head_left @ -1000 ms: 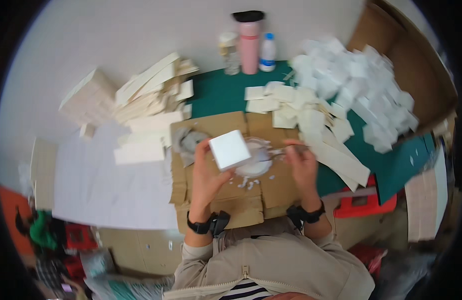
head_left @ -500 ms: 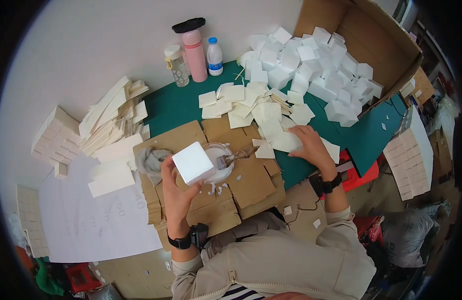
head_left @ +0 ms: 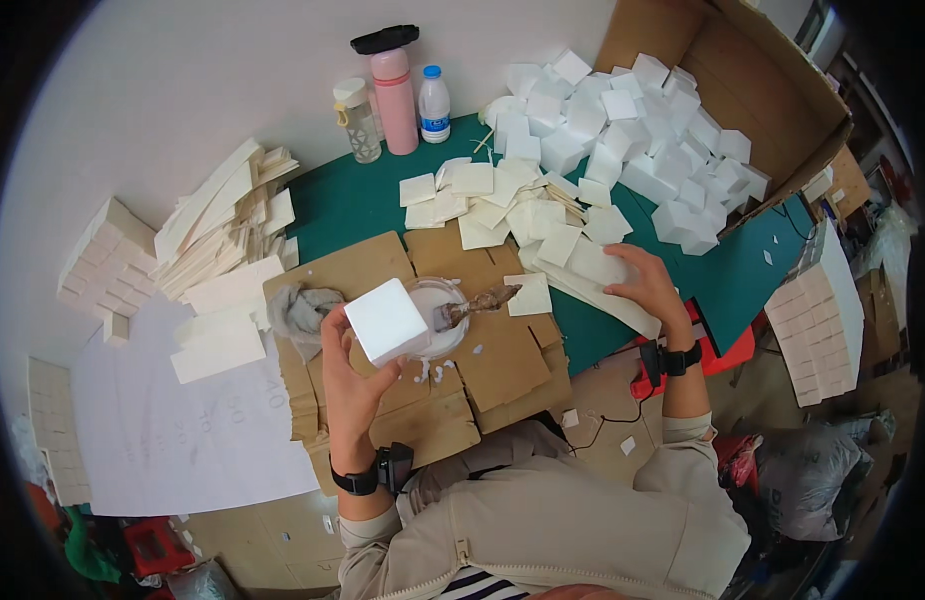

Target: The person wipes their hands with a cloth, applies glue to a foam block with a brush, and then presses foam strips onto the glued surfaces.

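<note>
White block (head_left: pixel 388 321) sits in L hand (head_left: pixel 353 388), gripped btwn thumb & fingers, over L edge of the paste tub (head_left: pixel 439 282). Its squarish top faces up, a bit skewed, one side twd the person; near-cubic, so no clear long axis. Brush (head_left: pixel 491 298) lies across the tub, bristle end in, handle pointing R & slightly away. R hand (head_left: pixel 649 288) has fingers curved, thumb apart, at the cream strips (head_left: pixel 583 286); contact can't tell. Strips' long axis runs far-L to near-R. Open room: bare cardboard (head_left: pixel 503 365) R of the tub, its near edge by the person's waist; green tabletop (head_left: pixel 595 342) btwn cardboard & strips. Grey cloth (head_left: pixel 308 312) crowds L hand's far-L side.
</note>
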Available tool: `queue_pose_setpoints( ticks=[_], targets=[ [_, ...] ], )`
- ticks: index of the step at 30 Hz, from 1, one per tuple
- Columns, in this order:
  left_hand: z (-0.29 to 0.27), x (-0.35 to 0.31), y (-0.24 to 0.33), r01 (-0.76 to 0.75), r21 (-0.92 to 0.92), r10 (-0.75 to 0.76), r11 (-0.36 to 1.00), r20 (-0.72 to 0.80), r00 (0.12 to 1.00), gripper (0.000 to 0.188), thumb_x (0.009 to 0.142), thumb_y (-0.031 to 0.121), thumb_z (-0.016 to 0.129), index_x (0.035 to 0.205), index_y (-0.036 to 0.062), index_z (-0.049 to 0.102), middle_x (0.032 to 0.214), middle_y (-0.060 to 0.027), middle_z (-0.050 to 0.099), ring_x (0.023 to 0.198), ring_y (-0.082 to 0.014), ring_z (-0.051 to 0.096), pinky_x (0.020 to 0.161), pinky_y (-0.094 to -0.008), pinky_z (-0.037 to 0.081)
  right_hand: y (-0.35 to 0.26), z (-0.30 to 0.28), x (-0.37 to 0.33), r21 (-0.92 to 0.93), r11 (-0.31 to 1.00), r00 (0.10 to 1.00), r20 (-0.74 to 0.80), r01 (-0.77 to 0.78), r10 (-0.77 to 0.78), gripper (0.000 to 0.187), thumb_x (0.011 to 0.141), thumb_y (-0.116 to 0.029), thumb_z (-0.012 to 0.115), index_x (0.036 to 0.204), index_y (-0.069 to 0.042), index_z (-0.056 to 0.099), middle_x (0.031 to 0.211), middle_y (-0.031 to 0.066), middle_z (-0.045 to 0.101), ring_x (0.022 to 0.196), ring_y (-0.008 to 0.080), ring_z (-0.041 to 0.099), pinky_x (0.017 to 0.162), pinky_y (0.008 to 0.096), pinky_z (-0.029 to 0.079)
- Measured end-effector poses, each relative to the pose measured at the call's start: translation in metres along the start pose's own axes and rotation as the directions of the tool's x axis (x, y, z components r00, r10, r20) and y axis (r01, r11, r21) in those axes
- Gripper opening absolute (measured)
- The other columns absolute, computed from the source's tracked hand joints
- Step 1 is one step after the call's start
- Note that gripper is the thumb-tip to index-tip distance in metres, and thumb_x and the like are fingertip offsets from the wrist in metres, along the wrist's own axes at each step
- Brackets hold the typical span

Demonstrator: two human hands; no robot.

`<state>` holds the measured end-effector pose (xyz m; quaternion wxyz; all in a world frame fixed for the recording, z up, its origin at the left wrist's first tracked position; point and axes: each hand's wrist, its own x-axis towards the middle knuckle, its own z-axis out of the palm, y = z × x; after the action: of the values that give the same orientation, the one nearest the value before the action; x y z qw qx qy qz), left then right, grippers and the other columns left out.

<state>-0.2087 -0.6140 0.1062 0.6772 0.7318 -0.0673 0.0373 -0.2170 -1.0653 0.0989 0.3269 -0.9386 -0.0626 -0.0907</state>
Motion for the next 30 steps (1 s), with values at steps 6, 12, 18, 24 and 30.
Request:
queue_pose_setpoints(
  ticks=[6,12,18,24,30],
  targets=[
    [-0.003,0.003,-0.007,-0.024,0.088,0.021,0.996,0.032,0.999,0.083,0.064,0.005,0.078,0.137,0.0044,0.038,0.128,-0.0082,0.049,0.122,-0.0235,0.048,0.106,-0.0386,0.039,-0.016,0.012,-0.002,-0.260,0.966,0.990,-0.134,0.006,-0.043,0.072,0.060,-0.008,0.085,0.126,-0.006,0.058,0.124,0.0148,0.059,0.115,0.0339,0.055,0.098,0.0400,0.045],
    [-0.004,0.001,-0.006,-0.002,0.058,0.001,0.998,0.027,1.000,0.084,0.064,0.006,0.078,0.137,0.0043,0.038,0.128,-0.0082,0.050,0.123,-0.0235,0.048,0.106,-0.0386,0.038,-0.017,0.024,-0.005,-0.404,0.915,0.985,-0.165,-0.014,-0.058,0.074,0.058,-0.006,0.084,0.127,-0.006,0.057,0.123,0.0128,0.056,0.117,0.0321,0.051,0.100,0.0406,0.042],
    [-0.005,0.002,-0.008,-0.015,0.049,0.013,0.999,0.040,0.999,0.083,0.065,0.005,0.078,0.138,0.0041,0.038,0.129,-0.0084,0.050,0.123,-0.0235,0.048,0.106,-0.0384,0.038,-0.017,0.027,-0.005,-0.411,0.912,0.976,-0.204,-0.019,-0.072,0.063,0.059,-0.007,0.084,0.116,-0.007,0.058,0.114,0.0112,0.055,0.111,0.0319,0.052,0.094,0.0395,0.043],
    [-0.003,0.003,-0.003,0.003,0.029,-0.004,1.000,0.026,1.000,0.081,0.064,0.005,0.077,0.136,0.0042,0.040,0.128,-0.0084,0.050,0.122,-0.0231,0.048,0.107,-0.0388,0.037,-0.026,0.028,-0.001,-0.439,0.898,0.974,-0.217,-0.034,-0.069,0.048,0.060,-0.007,0.083,0.100,-0.008,0.056,0.101,0.0093,0.053,0.100,0.0307,0.052,0.084,0.0392,0.043],
    [-0.002,0.001,0.001,0.036,-0.024,-0.036,0.999,-0.003,0.999,0.078,0.062,0.010,0.076,0.132,0.0044,0.043,0.126,-0.0083,0.050,0.121,-0.0229,0.047,0.109,-0.0400,0.033,-0.014,0.030,-0.006,-0.461,0.887,0.992,-0.119,-0.020,-0.039,0.041,0.063,-0.004,0.080,0.093,-0.006,0.053,0.097,0.0098,0.052,0.096,0.0315,0.052,0.083,0.0396,0.043]
  ],
)
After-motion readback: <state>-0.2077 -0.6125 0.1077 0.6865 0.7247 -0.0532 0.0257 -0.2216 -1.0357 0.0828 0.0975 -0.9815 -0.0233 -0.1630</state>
